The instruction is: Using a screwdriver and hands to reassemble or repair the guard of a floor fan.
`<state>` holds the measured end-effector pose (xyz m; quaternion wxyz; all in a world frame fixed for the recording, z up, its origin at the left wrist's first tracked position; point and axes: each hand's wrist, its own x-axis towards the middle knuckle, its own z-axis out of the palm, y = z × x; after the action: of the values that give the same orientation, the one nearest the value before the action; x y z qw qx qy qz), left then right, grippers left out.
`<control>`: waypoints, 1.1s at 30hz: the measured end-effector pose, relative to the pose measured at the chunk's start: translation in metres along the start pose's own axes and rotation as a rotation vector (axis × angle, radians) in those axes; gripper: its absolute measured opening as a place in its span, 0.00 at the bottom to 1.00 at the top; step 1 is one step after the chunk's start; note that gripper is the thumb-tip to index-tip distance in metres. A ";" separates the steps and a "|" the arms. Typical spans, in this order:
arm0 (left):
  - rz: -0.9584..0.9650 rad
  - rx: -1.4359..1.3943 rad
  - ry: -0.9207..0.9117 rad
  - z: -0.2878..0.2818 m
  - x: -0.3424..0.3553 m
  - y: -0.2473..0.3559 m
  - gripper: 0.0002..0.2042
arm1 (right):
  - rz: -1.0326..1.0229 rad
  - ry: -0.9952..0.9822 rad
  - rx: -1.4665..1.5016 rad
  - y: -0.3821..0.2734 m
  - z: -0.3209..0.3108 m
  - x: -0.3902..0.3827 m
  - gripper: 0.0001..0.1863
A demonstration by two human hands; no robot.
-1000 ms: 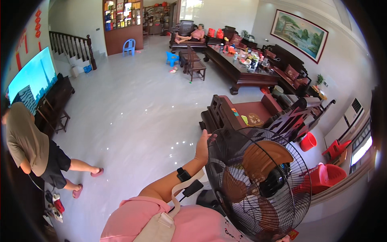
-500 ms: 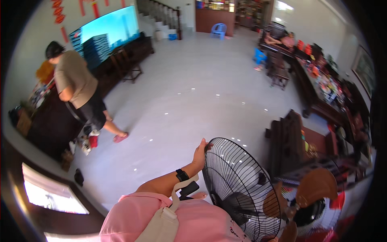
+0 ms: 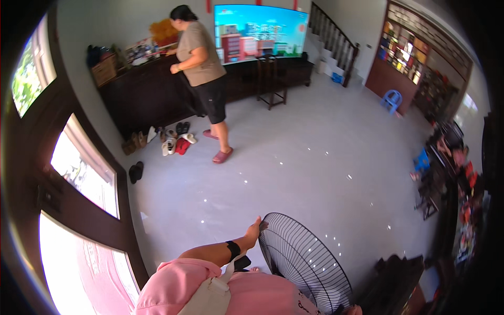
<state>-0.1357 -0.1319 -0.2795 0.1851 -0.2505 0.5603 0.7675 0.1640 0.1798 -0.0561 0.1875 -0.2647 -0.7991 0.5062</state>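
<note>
A large round fan guard (image 3: 304, 257) of black wire is held upright and tilted in front of my pink shirt. At its upper left rim, my left hand (image 3: 253, 232) is closed on the wires, with a black band on that wrist. Only a sliver of my right hand (image 3: 356, 311) shows by the guard's lower right rim, at the bottom edge of the picture. Its fingers are mostly hidden. My body covers the lower part of the guard.
A person (image 3: 202, 58) stands at a dark cabinet (image 3: 144, 92) ahead to the left, near shoes (image 3: 170, 143). Dark door frames (image 3: 84, 205) line the left. Beyond are a chair (image 3: 270, 86), television (image 3: 262, 34) and blue plastic chair (image 3: 391, 100). Carved dark furniture (image 3: 391, 281) stands near right.
My view has swung left, bringing the doors in and taking the brown-bladed fan out of sight. The fan guard stays in my left hand. The other person has turned and raised their arms toward the cabinet top.
</note>
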 end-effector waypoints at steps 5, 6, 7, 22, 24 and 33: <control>0.117 -0.063 0.189 -0.089 0.024 0.003 0.32 | -0.167 -0.235 -0.113 -0.031 0.060 0.071 0.16; 0.134 -0.055 0.261 -0.098 0.016 0.008 0.32 | -0.175 -0.301 -0.092 -0.038 0.072 0.083 0.16; 0.296 0.028 0.305 -0.109 0.012 0.006 0.32 | -0.188 -0.369 -0.065 -0.046 0.085 0.095 0.15; 0.238 0.791 0.611 -0.190 -0.027 0.002 0.41 | -0.070 -0.967 0.042 -0.076 0.226 0.234 0.11; 0.257 0.882 0.596 -0.189 -0.019 0.007 0.42 | -0.125 -0.968 0.115 -0.078 0.241 0.251 0.11; 0.355 0.651 0.691 -0.179 0.001 0.041 0.30 | -0.152 -0.986 0.200 -0.119 0.301 0.303 0.13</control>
<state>-0.1276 -0.3152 -0.2929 -0.0757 -0.3200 0.8330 0.4449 -0.2736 0.1101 -0.0638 -0.1511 0.0836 -0.7571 0.6300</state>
